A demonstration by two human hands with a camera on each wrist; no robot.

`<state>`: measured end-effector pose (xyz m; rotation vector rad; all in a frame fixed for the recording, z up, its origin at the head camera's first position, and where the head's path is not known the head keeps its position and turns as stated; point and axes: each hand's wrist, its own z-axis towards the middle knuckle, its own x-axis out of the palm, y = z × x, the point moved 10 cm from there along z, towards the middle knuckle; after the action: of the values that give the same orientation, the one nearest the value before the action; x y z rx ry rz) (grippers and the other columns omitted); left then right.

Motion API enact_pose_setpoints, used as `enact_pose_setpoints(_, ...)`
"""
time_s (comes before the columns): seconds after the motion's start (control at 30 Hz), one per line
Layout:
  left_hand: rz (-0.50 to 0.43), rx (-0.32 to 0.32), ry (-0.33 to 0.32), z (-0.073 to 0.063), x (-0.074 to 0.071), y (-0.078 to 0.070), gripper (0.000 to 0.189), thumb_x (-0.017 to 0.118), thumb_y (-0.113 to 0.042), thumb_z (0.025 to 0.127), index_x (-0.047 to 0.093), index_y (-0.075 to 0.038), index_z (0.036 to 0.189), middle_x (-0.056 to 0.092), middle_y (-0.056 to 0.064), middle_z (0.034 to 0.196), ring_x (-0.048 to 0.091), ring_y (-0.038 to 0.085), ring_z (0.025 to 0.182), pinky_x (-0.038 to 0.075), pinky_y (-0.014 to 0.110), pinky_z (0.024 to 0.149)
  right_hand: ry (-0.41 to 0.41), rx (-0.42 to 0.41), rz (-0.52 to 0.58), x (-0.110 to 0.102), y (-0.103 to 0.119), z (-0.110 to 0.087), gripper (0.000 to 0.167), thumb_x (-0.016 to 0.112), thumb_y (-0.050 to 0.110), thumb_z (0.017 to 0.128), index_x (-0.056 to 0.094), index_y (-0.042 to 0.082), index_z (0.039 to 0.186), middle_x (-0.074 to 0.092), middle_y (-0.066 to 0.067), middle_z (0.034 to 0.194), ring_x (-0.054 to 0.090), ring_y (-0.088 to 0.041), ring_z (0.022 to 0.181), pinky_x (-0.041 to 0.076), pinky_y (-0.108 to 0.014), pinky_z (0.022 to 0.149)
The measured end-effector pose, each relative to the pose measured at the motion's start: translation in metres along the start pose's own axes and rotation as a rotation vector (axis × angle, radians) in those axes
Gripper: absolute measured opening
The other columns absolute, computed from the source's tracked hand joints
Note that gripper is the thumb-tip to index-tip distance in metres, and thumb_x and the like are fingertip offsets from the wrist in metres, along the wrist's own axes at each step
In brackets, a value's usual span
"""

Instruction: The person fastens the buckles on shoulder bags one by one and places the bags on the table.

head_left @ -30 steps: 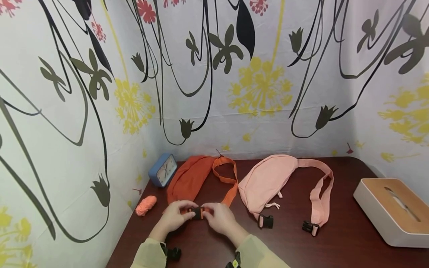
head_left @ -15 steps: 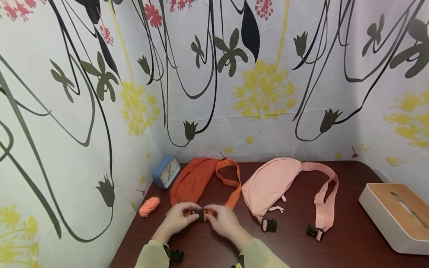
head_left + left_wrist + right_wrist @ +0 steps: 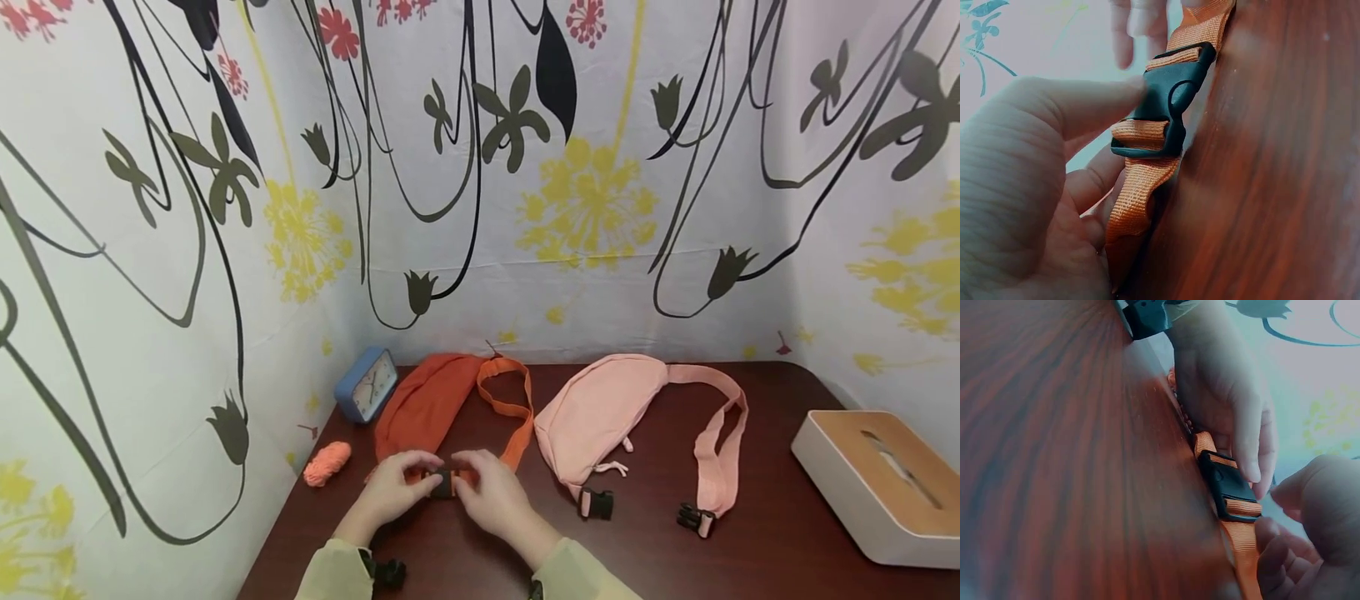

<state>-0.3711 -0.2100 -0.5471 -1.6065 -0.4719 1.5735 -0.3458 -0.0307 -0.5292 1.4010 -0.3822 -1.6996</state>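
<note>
A black side-release buckle on the orange waist bag has its two halves joined, with orange webbing threaded through both ends. My left hand pinches it: in the left wrist view the thumb lies on the face of the buckle and the other fingers are behind. Beside its other end is my right hand, with bent fingers near the orange strap. A gap shows between the right thumb and forefinger in the right wrist view, with nothing pinched there.
Right of the orange bag lies a pink waist bag, its black buckle halves apart. A blue clock and a coral yarn bundle are at the left. A white tissue box with a wooden top stands far right.
My right thumb and fingers have loosened from the buckle's right end and moved slightly away. The left hand keeps its pinch. The bags lie as before.
</note>
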Motion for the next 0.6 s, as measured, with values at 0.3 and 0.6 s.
enact_pose_setpoints(0.3, 0.099, 0.253, -0.310, -0.006, -0.015, -0.045, 0.025, 0.084, -0.017, 0.098, 0.082, -0.022, 0.123, 0.079, -0.010, 0.115, 0.067, 0.014, 0.100, 0.057, 0.031, 0.086, -0.028, -0.063, 0.088, -0.029, 0.015, -0.001, 0.027, 0.073, 0.024, 0.106, 0.076, 0.018, 0.133, 0.077, -0.001, 0.120, 0.059, 0.000, 0.077, 0.054, -0.024, 0.072)
enact_pose_setpoints(0.6, 0.058, 0.366, -0.264, -0.004, 0.009, -0.083, 0.030, 0.078, -0.017, 0.103, 0.076, -0.032, 0.129, 0.077, -0.012, 0.110, 0.069, 0.007, 0.094, 0.062, 0.034, 0.083, -0.067, -0.043, 0.072, -0.082, 0.003, -0.003, 0.022, 0.076, 0.026, 0.105, 0.080, 0.018, 0.126, 0.080, 0.006, 0.107, 0.060, 0.000, 0.073, 0.053, -0.024, 0.067)
